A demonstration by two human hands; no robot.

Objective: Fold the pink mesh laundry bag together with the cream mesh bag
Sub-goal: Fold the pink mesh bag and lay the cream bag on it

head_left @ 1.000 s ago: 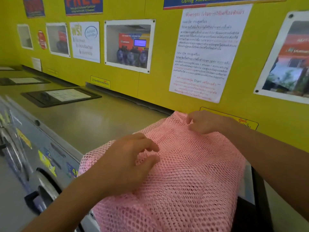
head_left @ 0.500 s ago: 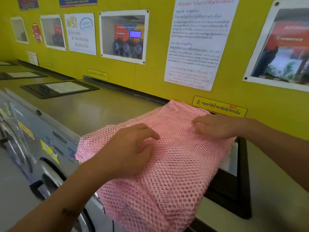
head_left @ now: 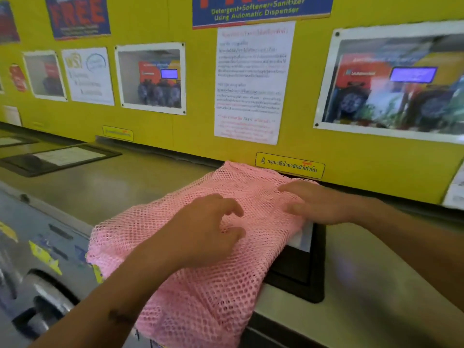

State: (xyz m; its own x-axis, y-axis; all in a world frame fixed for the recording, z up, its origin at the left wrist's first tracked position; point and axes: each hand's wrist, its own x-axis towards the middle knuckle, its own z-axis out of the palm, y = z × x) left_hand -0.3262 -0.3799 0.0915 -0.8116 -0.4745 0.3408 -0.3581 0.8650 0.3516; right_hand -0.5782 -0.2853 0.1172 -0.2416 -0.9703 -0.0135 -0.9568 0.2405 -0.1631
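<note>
The pink mesh laundry bag [head_left: 200, 290] lies spread on top of a washing machine, its near end hanging over the front edge. My left hand [head_left: 208, 232] rests on the bag's middle with fingers curled and apart. My right hand [head_left: 319, 204] lies flat on the bag's far right part, fingers stretched to the left, pressing the mesh down. No cream mesh bag is visible; it may be under the pink one.
The grey machine top [head_left: 105, 187] runs left, with a black-framed lid panel [head_left: 308, 280] partly under the bag and another [head_left: 57, 159] at the left. A yellow wall [head_left: 195, 116] with posters stands right behind. The machine's front and door [head_left: 37, 292] are at lower left.
My right hand let go of the bag's far edge and slid right and nearer, now lying flat on the mesh. The bag settled flatter. My left hand stayed on the middle.
</note>
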